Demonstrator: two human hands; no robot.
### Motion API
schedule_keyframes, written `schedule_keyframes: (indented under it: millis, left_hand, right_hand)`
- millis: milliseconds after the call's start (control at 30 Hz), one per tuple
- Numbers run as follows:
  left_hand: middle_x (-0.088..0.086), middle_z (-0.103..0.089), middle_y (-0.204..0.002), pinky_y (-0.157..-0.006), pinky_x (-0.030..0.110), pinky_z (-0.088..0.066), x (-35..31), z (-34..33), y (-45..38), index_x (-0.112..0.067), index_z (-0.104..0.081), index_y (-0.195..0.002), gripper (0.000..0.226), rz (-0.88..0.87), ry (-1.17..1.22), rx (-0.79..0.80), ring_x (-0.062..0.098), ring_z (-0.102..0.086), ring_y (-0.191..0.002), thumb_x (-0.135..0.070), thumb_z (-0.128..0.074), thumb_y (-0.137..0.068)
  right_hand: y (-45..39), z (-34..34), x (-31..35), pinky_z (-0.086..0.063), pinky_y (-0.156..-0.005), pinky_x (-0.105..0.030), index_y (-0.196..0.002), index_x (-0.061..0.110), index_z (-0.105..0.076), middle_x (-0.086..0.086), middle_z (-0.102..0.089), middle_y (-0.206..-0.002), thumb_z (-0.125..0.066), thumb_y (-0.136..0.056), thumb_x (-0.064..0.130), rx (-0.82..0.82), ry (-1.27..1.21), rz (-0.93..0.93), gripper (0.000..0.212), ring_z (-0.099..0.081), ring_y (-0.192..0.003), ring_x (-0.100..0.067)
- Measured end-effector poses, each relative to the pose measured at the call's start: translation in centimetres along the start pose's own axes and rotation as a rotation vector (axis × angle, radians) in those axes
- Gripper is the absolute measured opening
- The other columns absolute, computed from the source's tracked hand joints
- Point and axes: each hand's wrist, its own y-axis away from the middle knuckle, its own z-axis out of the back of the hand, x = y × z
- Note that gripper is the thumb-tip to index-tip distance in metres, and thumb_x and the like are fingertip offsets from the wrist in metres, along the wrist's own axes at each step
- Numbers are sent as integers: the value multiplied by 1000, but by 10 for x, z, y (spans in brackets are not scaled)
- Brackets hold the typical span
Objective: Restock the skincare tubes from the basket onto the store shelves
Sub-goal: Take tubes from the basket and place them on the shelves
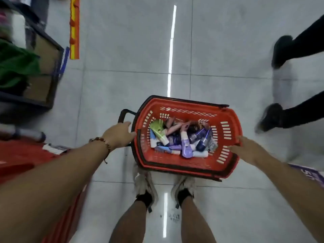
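Red plastic, slotted along its walls, makes up the basket (185, 165) that sits on the pale tiled floor (219, 50) right in front of the person's two feet. Their worn light sneakers (144, 185) point toward its near rim, almost under it. Inside lies a loose heap of skincare tubes (182, 139): a green one (157, 128) at the left, several lilac and dark purple ones in the middle and right, some white-capped, a few pinkish ones toward the far side. They lie crosswise over each other, none upright.

The left hand (121, 135) reaches to the basket's left end, beside a black handle (125, 114) that sticks out there. Its fingers go over the rim edge, but I cannot tell whether they curl round anything. A beaded bracelet (102, 141) circles that wrist. The right hand (245, 149) lies on the basket's right rim with fingers fairly straight, pressing or touching the edge rather than wrapping it.

At the left stands a dark shelf unit (52, 67) with blurred goods, something green among them, and an orange-yellow strip (74, 28) beyond it. Lower left shows another red shape, blurred. At the right, a second person's dark shoes (270, 116) and dark trouser legs stand well apart from the basket. A bright light streak reflects down the tiles.
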Motion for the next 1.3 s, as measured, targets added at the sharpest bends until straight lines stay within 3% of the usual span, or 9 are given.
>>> schedule_keyframes:
  millis: [200,300,400,533,633,900,1067,1167,1300]
  left_hand:
    - [8,-64,-120,-88,36,-50,0,-57,-79,-13,-47,-129,50,120,280,-54,30,-62,-104,-43,-59,-91]
    - [5,-70,-111,-89,36,-52,4,-73,-107,-14,-62,-121,41,200,517,-123,27,-67,-100,-40,-61,-90]
    - [6,-72,-106,-86,36,-54,9,-81,-121,-13,-67,-118,41,244,688,-151,25,-69,-95,-41,-68,-88]
    - [5,-71,-102,-71,26,-52,13,-75,-113,-11,-67,-116,37,234,702,-69,15,-68,-82,-39,-67,-90]
    - [6,-73,-104,-77,31,-51,14,-55,-90,-12,-67,-119,41,237,684,-62,18,-68,-86,-42,-65,-91]
    - [-5,-69,-89,-87,38,-53,-17,63,32,-22,-66,-100,29,153,660,-133,15,-67,-83,-48,-54,-95]
    - [-4,-69,-84,-72,27,-50,-50,148,113,-17,-67,-99,35,67,594,-219,12,-66,-77,-48,-51,-97]
    - [-6,-66,-78,-60,19,-45,-74,194,153,-19,-65,-86,33,28,565,-285,8,-62,-68,-47,-51,-97]
    - [1,-68,-87,-57,15,-40,-110,253,218,-14,-69,-101,39,-43,464,-429,3,-58,-66,-47,-50,-98]
  right_hand:
    - [-112,-34,-65,-50,-96,-51,-136,25,-44,-7,-63,-122,-81,-55,56,-136,-149,-111,94,-62,-109,-36]
    - [-116,-31,-51,-50,-92,-50,-130,15,-50,-15,-63,-120,-76,-67,46,-228,-238,-208,75,-61,-103,-39]
    - [-124,-20,-49,-47,-84,-41,-129,7,-56,-13,-64,-115,-65,-90,28,-94,-501,-269,45,-60,-95,-31]
    - [-123,-2,-50,-46,-87,-43,-131,6,-52,-11,-62,-120,-57,-98,23,18,-525,-304,38,-58,-103,-31]
    - [-108,20,-40,-47,-87,-42,-125,8,-55,-11,-64,-117,-57,-97,22,45,-533,-289,31,-60,-105,-31]
    - [18,119,9,-48,-84,-40,-112,10,-61,-9,-68,-108,-56,-98,21,2,-625,-191,18,-64,-93,-24]
    - [120,182,35,-50,-79,-39,-92,15,-61,-4,-68,-93,-57,-96,32,-48,-789,-189,19,-64,-85,-23]
    - [171,214,39,-49,-81,-39,-94,15,-60,-6,-66,-94,-59,-95,36,-46,-856,-171,21,-62,-87,-24]
    - [248,269,45,-50,-84,-41,-106,9,-60,-11,-66,-101,-60,-94,35,-84,-880,-102,29,-62,-90,-27]
